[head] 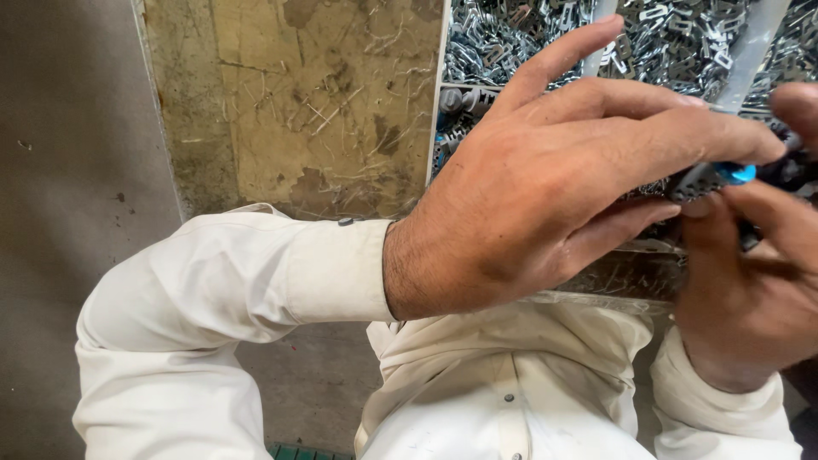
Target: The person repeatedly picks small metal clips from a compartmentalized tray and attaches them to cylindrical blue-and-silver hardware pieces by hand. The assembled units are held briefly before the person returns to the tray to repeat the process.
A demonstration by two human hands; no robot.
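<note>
My left hand [545, 179] reaches across from the left, fingers stretched toward a small dark part with a blue tip [720, 175], and its fingertips pinch that part. My right hand [750, 273] comes up from the lower right; its thumb and fingers close on the same part from the other side. Both hands hover over a tray [436, 102] filled with several small shiny metal clips [503, 38]. Both arms wear white sleeves.
A worn, scratched yellowish worktop [315, 94] lies left of the tray. Grey floor [68, 170] runs along the far left. Pale dividers [750, 51] cross the tray. My white shirt front [503, 392] fills the bottom.
</note>
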